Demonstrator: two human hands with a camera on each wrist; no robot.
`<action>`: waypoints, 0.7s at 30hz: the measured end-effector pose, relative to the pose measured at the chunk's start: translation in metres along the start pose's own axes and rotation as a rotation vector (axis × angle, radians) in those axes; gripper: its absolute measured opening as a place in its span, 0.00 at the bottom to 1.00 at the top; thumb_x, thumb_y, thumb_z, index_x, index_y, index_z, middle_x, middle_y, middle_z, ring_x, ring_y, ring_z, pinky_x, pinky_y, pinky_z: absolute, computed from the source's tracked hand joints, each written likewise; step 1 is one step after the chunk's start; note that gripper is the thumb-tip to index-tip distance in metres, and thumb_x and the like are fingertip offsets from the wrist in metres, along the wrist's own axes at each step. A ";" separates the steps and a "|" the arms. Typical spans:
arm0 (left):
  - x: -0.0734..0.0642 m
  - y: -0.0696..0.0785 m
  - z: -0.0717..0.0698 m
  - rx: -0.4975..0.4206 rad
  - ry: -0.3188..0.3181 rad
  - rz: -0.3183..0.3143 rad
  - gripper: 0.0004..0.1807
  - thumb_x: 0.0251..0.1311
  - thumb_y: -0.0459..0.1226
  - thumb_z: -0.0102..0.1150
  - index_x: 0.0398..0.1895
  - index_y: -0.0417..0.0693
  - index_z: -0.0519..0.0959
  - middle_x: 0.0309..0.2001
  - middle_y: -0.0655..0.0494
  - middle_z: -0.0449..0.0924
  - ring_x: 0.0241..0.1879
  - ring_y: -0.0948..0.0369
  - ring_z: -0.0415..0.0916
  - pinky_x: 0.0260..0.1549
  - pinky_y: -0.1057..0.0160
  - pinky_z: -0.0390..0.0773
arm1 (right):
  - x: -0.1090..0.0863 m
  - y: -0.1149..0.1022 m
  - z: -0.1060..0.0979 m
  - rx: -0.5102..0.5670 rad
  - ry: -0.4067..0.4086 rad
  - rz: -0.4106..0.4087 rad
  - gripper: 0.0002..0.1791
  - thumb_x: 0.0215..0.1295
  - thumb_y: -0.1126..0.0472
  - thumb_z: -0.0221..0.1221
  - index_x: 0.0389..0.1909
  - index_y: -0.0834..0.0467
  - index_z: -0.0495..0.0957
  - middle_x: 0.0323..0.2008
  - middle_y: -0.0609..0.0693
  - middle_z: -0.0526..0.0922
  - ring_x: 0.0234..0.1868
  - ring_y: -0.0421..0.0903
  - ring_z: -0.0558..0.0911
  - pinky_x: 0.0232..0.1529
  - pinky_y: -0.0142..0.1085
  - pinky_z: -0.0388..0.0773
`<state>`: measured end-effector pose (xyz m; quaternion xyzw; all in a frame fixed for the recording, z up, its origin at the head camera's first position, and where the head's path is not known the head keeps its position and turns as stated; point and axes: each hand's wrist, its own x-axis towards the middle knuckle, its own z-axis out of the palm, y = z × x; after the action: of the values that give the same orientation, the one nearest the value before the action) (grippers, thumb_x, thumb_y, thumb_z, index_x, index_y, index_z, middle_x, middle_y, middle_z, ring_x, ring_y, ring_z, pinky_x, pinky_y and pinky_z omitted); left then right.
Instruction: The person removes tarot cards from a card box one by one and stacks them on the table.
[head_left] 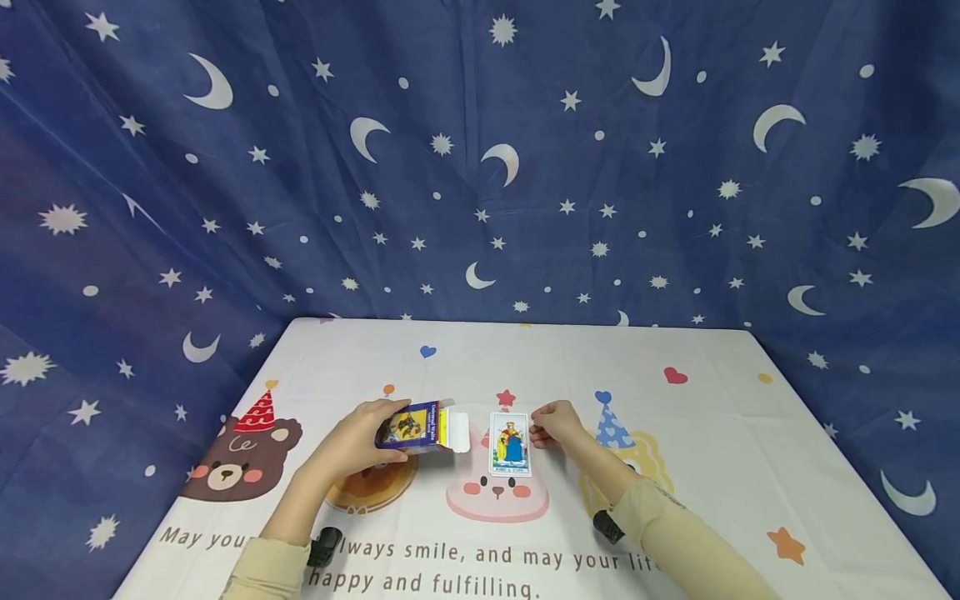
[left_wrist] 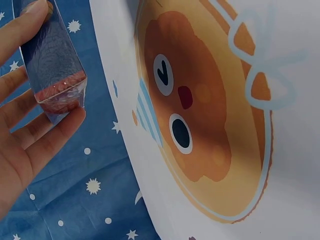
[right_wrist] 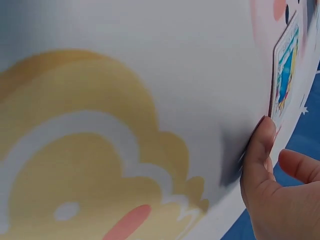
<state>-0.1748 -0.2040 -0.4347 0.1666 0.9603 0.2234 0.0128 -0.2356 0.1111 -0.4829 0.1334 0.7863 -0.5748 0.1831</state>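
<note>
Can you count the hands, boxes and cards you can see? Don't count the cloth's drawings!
Hands: 2 (left hand, right hand)
Boxes: 1 (purple box)
Cards: 1 showing (face-up card; I can't tell if more lie underneath)
Total: 4

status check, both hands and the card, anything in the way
Left hand gripping box, flap open. Right hand beside card. Card face up on table. No obstacle seen between box and card.

Glossy box (left_wrist: pixel 54 60) in the left grip (left_wrist: pixel 21 150), starry blue cloth (left_wrist: pixel 107 172) behind.
</note>
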 end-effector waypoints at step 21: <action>-0.004 0.000 0.008 0.009 0.009 0.010 0.42 0.42 0.45 0.74 0.64 0.49 0.69 0.61 0.44 0.71 0.62 0.45 0.67 0.59 0.42 0.69 | -0.031 -0.016 0.006 0.054 0.029 -0.097 0.12 0.64 0.67 0.53 0.46 0.69 0.74 0.30 0.56 0.79 0.21 0.39 0.77 0.25 0.30 0.82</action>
<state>-0.1701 -0.2023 -0.4419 0.1706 0.9605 0.2197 0.0063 -0.2138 0.1008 -0.4570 0.1084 0.7788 -0.6018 0.1400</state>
